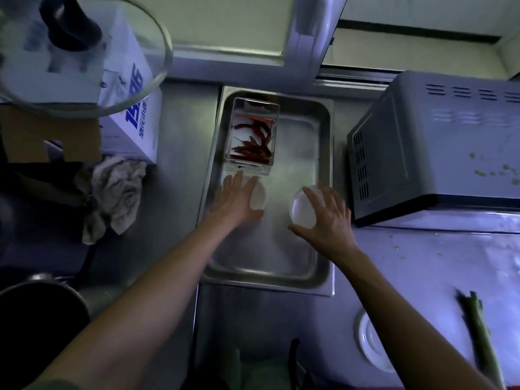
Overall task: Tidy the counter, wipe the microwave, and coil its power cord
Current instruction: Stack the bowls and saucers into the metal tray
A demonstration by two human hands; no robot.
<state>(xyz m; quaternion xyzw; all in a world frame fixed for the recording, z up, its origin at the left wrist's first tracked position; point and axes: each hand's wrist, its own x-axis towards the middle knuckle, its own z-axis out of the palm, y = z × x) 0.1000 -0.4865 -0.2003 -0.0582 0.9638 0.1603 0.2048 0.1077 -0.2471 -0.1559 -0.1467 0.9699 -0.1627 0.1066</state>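
Note:
A steel tray point(320, 170) lies on the counter in the middle of the head view. Inside it, at the far left, stands a clear box of dried red chillies point(253, 136). My left hand point(235, 199) lies flat with straight fingers over a small white dish point(259, 196) on the tray floor. My right hand point(327, 215) grips a second small white dish point(302, 208), tilted on its edge above the tray's right side. The grey microwave point(439, 147) stands to the right, with crumbs on its top. Its power cord is not visible.
A crumpled rag point(115, 192) lies left of the tray. Behind the rag is a white carton point(132, 108) with a glass lid point(84, 52) above it. A dark pot point(39, 319) sits at the near left. A white plate point(371, 342) and a green stalk point(481, 336) lie at the near right.

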